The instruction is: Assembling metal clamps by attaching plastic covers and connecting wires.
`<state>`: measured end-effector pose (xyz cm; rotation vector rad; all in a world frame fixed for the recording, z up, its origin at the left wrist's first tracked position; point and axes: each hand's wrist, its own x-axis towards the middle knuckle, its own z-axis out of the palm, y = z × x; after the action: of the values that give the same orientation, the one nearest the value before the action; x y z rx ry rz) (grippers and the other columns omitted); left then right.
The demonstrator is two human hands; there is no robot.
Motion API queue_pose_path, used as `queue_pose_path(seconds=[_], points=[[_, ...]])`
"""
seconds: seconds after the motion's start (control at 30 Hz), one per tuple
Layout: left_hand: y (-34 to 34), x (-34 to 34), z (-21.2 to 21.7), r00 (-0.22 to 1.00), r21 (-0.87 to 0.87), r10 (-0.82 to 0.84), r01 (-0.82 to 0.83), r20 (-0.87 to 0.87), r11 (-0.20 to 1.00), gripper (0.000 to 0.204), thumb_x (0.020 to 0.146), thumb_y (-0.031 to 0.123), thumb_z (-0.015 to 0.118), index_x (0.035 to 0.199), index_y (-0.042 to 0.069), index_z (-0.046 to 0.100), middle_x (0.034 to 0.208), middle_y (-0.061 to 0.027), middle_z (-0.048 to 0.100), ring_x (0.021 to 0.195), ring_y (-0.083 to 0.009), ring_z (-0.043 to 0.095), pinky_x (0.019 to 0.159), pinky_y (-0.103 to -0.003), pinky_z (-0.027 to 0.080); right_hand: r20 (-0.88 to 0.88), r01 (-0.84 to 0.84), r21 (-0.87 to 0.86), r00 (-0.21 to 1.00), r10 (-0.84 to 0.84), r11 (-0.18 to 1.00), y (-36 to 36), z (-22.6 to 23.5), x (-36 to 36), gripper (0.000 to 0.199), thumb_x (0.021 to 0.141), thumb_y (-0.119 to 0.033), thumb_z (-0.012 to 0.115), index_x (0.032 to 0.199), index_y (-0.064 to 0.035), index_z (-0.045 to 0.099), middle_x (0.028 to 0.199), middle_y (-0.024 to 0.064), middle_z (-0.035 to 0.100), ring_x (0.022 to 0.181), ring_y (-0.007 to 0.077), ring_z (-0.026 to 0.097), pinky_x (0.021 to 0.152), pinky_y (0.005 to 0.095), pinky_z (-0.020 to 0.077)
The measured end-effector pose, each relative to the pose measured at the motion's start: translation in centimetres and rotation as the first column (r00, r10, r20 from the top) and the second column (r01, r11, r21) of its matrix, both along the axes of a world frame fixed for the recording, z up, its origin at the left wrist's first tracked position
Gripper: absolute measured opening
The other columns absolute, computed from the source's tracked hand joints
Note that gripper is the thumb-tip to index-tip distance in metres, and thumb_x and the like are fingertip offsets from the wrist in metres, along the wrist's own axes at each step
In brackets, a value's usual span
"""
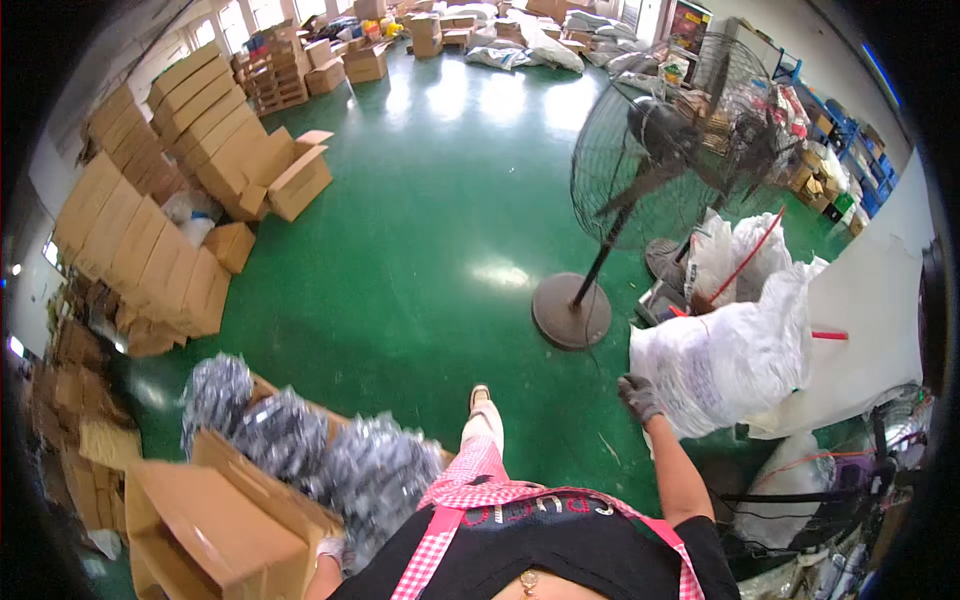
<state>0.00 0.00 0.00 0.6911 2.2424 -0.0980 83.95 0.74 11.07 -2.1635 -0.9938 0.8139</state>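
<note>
My left hand (334, 550), in a pale glove, is at the right edge of an open cardboard box (225, 520) at the lower left, closed on its wall; part of the fingers is hidden. My right hand (640, 398), in a grey glove, hangs out to the right with its fingers curled and nothing visible in them. Beside it stands a bulging white woven sack (715, 360); whether the glove touches the sack I cannot tell. Behind the held box, several clear plastic-wrapped bundles (285, 430) lie in a row.
A black pedestal fan (572, 310) stands ahead to the right on the green floor (430, 230). Tall stacks of cartons (150, 250) line the left side. More sacks (545, 45) and boxes fill the far end. A blue shelf (855, 150) runs along the right wall.
</note>
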Motion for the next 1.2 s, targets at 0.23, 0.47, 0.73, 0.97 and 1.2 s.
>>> queue_pose_path(seconds=[0.23, 0.47, 0.73, 0.97, 1.2], points=[[48.6, 29.8, 6.2, 0.804, 0.499, -0.362, 0.096, 0.471, 0.861, 0.021, 0.087, 0.027, 0.049, 0.076, 0.014, 0.061, 0.065, -0.0071, 0.055, 0.064, -0.0175, 0.055, 0.056, -0.033, 0.044, 0.183, 0.164, -0.582, 0.981, -0.068, 0.796, 2.0, -7.4, 4.7, 0.051, 0.089, -0.046, 0.040, 0.105, -0.0031, 0.063, 0.104, 0.0196, 0.063, 0.094, 0.0354, 0.060, 0.085, 0.0451, 0.0442], [70.2, 75.5, 25.7, -0.099, 0.810, -0.991, 0.571, -0.092, -0.133, 0.048, 0.091, 0.044, 0.047, 0.115, 0.005, 0.059, 0.110, -0.0145, 0.064, 0.103, -0.0237, 0.060, 0.088, -0.033, 0.046, 0.023, 0.189, -0.780, 0.961, -0.274, 0.597, 14.4, -9.2, 1.9, 0.048, 0.087, -0.043, 0.043, 0.104, -0.0042, 0.064, 0.102, 0.0203, 0.064, 0.093, 0.0362, 0.061, 0.084, 0.0458, 0.0453], [85.9, 81.1, 23.3, -0.295, 0.345, -0.955, 0.898, 0.013, -0.273, 0.045, 0.089, 0.046, 0.045, 0.113, 0.011, 0.058, 0.111, -0.0157, 0.061, 0.106, -0.0335, 0.057, 0.091, -0.042, 0.043, -0.028, 0.328, -0.680, 0.882, -0.471, 0.656, 42.5, -15.1, 5.5, 0.044, 0.084, -0.041, 0.046, 0.103, -0.0055, 0.064, 0.099, 0.0210, 0.064, 0.092, 0.0371, 0.062, 0.082, 0.0467, 0.0464], [105.5, 77.3, 18.5, -0.094, 0.143, -0.985, 0.987, 0.146, -0.073, 0.041, 0.086, 0.040, 0.051, 0.104, 0.004, 0.061, 0.094, -0.0174, 0.065, 0.089, -0.0304, 0.063, 0.080, -0.039, 0.048, 0.467, 0.350, -0.146, 0.849, -0.247, 0.925, 70.3, -14.0, 27.2, 0.041, 0.085, -0.044, 0.047, 0.099, -0.0108, 0.066, 0.101, 0.0182, 0.064, 0.094, 0.0351, 0.061, 0.081, 0.0437, 0.0475], [121.6, 89.9, 15.6, 0.075, 0.208, -0.977, 0.971, 0.201, 0.117, 0.041, 0.086, 0.036, 0.055, 0.106, 0.001, 0.059, 0.096, -0.0186, 0.063, 0.090, -0.0309, 0.061, 0.082, -0.038, 0.048, 0.112, 0.485, -0.265, 0.874, -0.473, 0.833, 87.5, -5.5, 39.7, 0.029, 0.081, -0.032, 0.049, 0.091, -0.0115, 0.068, 0.092, 0.0121, 0.066, 0.084, 0.0308, 0.063, 0.072, 0.0443, 0.0490]])
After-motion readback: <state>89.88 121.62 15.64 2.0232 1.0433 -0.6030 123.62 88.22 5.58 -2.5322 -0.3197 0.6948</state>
